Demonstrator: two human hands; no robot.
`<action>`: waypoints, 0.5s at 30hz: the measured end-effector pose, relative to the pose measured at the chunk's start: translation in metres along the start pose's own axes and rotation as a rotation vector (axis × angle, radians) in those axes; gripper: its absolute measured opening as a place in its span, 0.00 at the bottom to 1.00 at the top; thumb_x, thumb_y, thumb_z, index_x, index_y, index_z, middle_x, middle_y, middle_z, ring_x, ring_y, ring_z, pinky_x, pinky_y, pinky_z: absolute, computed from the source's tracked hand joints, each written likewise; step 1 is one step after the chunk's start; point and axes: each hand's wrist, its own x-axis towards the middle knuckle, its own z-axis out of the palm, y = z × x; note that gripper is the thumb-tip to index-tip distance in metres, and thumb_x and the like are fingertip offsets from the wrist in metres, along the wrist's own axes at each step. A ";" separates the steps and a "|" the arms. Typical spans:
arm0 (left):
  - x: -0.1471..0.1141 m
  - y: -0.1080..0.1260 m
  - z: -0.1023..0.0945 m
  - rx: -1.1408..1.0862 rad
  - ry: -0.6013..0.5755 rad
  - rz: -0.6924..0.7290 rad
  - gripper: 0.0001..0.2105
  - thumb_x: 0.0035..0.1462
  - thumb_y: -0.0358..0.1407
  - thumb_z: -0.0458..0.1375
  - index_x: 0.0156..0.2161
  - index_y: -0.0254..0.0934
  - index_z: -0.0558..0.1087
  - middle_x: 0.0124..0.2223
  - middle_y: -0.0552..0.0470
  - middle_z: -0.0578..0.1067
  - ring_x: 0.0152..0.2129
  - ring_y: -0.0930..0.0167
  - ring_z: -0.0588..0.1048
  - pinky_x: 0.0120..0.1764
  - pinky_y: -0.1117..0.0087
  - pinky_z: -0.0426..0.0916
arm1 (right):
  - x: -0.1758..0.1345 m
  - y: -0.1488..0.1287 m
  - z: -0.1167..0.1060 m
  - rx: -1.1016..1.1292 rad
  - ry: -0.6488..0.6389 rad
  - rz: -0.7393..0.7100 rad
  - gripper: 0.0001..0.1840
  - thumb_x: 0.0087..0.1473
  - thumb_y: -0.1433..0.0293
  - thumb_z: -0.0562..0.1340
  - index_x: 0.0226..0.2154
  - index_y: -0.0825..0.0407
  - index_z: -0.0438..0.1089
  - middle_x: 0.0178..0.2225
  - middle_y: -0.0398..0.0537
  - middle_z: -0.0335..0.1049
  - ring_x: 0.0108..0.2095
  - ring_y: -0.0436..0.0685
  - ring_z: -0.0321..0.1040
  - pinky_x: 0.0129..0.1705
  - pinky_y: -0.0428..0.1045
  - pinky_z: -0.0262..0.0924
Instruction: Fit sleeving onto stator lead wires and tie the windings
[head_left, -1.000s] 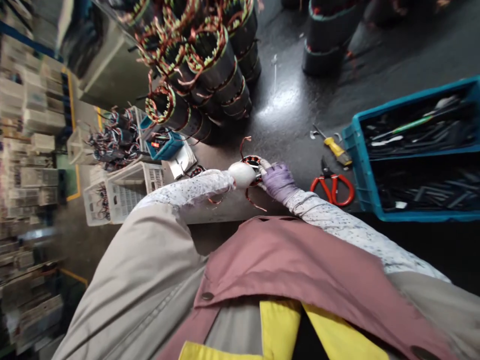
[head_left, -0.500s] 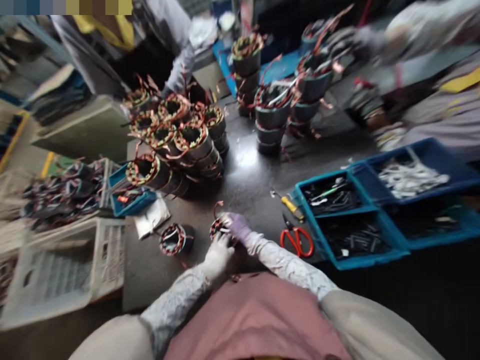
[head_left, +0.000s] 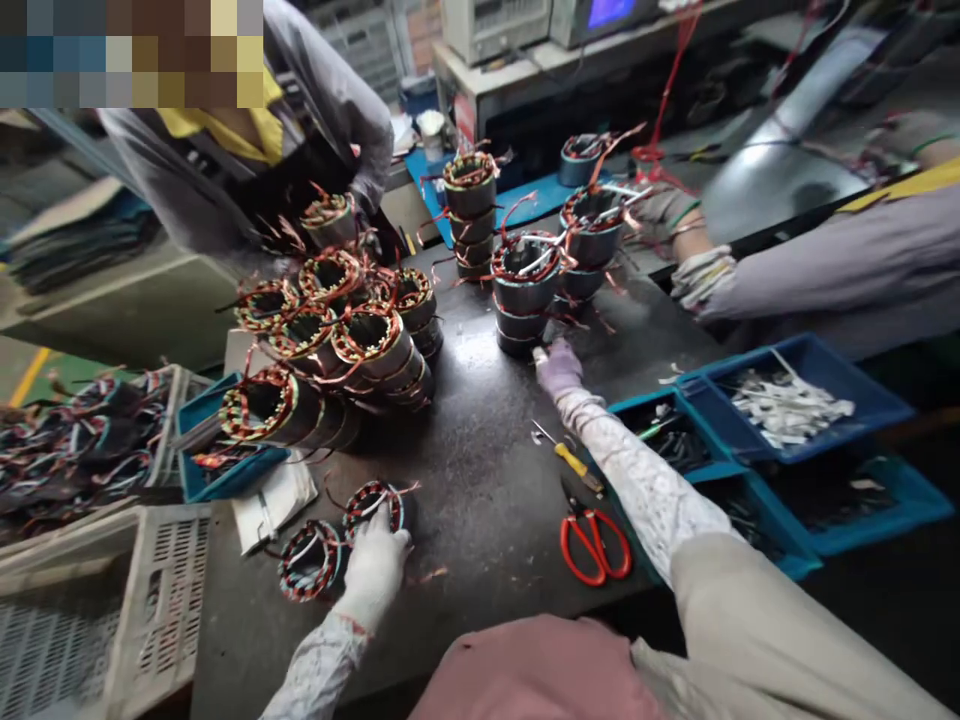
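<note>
Near left on the counter [head_left: 472, 490], the left hand [head_left: 375, 563] seems to be pinching the wire-wound core [head_left: 358, 505] by its wall; can't tell if the right hand [head_left: 562, 370], beside the stacked cores [head_left: 527, 292], grips anything. Probably hefty and stiff, so grab the body, not those bendy leads [head_left: 409, 488].

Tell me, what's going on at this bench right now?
The person's white-gloved left hand has its fingers on a wire-wound ring, next to a second ring on the table. The purple-gloved right hand is stretched out near the base of a stack. Red-handled cutters and a yellow screwdriver lie nearby.
</note>
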 end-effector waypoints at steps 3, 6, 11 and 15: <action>-0.004 0.010 -0.035 -0.197 0.225 0.221 0.08 0.59 0.34 0.55 0.35 0.41 0.78 0.55 0.48 0.75 0.49 0.63 0.75 0.53 0.61 0.69 | 0.030 -0.002 -0.004 -0.029 -0.085 -0.002 0.23 0.66 0.69 0.48 0.53 0.62 0.70 0.48 0.67 0.73 0.50 0.63 0.72 0.49 0.51 0.64; 0.009 0.033 -0.102 -0.417 0.613 0.507 0.08 0.61 0.38 0.55 0.37 0.41 0.77 0.48 0.48 0.78 0.44 0.68 0.77 0.50 0.64 0.72 | 0.022 -0.015 0.005 -0.054 -0.151 -0.040 0.19 0.65 0.69 0.51 0.48 0.61 0.73 0.45 0.65 0.75 0.47 0.59 0.74 0.46 0.49 0.66; 0.075 0.120 -0.233 -0.398 0.861 0.859 0.08 0.60 0.39 0.58 0.37 0.37 0.76 0.45 0.50 0.79 0.43 0.71 0.77 0.50 0.67 0.71 | -0.020 -0.024 0.020 -0.092 -0.234 -0.125 0.19 0.63 0.60 0.59 0.47 0.58 0.70 0.45 0.53 0.73 0.44 0.56 0.72 0.47 0.56 0.68; 0.123 0.188 -0.255 -0.254 0.643 0.883 0.09 0.59 0.36 0.57 0.40 0.33 0.76 0.39 0.50 0.80 0.35 0.71 0.76 0.43 0.68 0.71 | -0.066 -0.018 0.039 -0.084 -0.296 -0.207 0.19 0.62 0.62 0.60 0.51 0.56 0.68 0.50 0.54 0.70 0.49 0.58 0.70 0.50 0.59 0.67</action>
